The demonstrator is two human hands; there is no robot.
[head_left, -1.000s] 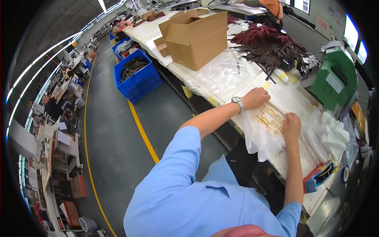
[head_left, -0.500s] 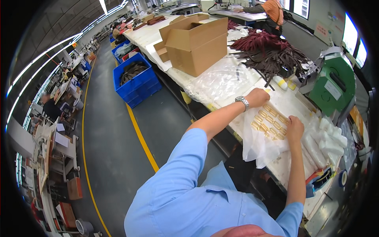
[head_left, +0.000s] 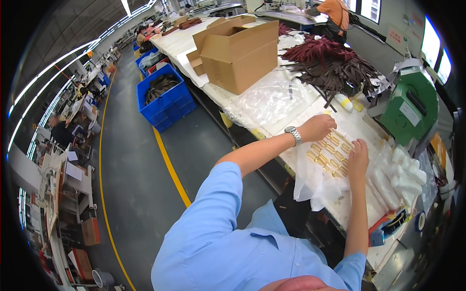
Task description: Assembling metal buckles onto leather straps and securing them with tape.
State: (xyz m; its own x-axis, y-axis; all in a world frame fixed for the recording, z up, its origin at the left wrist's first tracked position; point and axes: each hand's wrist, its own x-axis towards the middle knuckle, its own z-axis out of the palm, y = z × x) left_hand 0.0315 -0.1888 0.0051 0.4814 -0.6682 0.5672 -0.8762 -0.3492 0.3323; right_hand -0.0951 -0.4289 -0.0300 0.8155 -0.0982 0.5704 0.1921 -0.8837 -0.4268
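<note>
Gold-coloured metal buckles (head_left: pixel 329 150) lie in rows on a thin, translucent white sheet (head_left: pixel 310 182) on the worktable. My left hand (head_left: pixel 316 128), with a metal watch on the wrist, is at the far edge of the buckles. Its fingers are pinched together, and what they hold is too small to make out. At the right edge of the rows is my right hand (head_left: pixel 358 159), fingers bent inward close to the buckles. Whatever is between those fingertips is hidden.
An open cardboard box (head_left: pixel 240 60) stands farther along the table, near clear plastic film (head_left: pixel 264 102). Dark and maroon strips (head_left: pixel 335 65) are heaped beyond. A green machine (head_left: pixel 410 104) and white wrapped rolls (head_left: pixel 398 167) are on the right. A blue crate (head_left: pixel 167 109) sits on the floor.
Both hands have come slightly nearer to me. The buckles look sharper and brighter than before, and the near part of the sheet has shifted.
</note>
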